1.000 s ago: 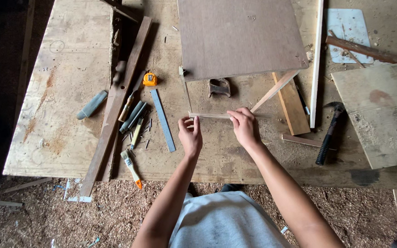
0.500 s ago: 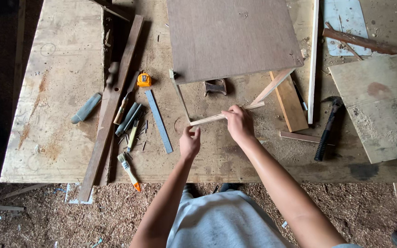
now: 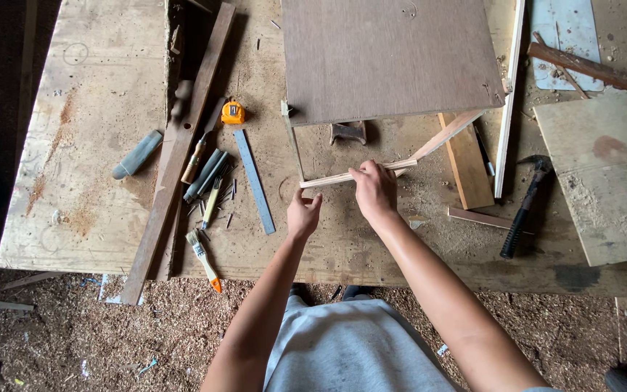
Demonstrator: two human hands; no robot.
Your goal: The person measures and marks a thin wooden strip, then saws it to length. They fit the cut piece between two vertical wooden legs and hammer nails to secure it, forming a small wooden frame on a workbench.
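One thin wooden strip (image 3: 342, 176) lies slanted on the workbench (image 3: 96, 94), just near of the brown plywood panel (image 3: 390, 54), its right end rising toward a second pale strip (image 3: 448, 134) that angles up under the panel's right corner. The right hand (image 3: 375, 190) rests on the strip near its middle, fingers curled down over it and pressing. The left hand (image 3: 303, 215) sits just near of the strip's left end, loosely half-closed and holding nothing that can be made out; whether its fingertips touch the wood cannot be told. Left of the hands lies a blue-grey metal ruler (image 3: 254, 181), then a cluster of chisels (image 3: 208, 173) and a small paintbrush (image 3: 203, 259), with an orange tape measure (image 3: 233, 112) farther back. Right of the hands, a hammer (image 3: 525, 206) lies on the sawdust-strewn top.
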